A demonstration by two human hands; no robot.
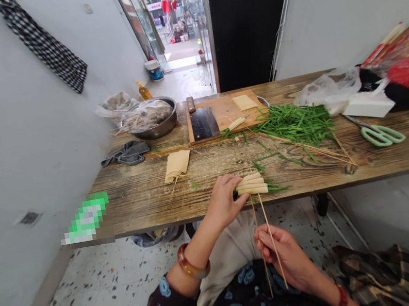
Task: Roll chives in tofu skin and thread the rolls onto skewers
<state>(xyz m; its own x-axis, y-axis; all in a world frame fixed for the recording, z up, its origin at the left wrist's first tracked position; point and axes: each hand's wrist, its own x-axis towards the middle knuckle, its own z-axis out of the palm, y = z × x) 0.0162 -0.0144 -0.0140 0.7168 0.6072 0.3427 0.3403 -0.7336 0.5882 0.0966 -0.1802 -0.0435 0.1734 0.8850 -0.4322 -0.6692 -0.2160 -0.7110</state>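
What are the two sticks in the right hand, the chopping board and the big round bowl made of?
Sticks: probably bamboo or wood, unpainted; they're thin, straight and pale brown.
Chopping board: likely wood, fairly dull, with a warm orange-brown colour.
Bowl: seemingly metal, smooth, because it's silvery grey with a soft shine.

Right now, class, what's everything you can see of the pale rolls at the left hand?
The pale rolls form a close row at the front edge of the table, soft-looking and wrapped around greens poking out rightward. The left hand holds their left end; two thin sticks, held by the right hand, reach their near side.
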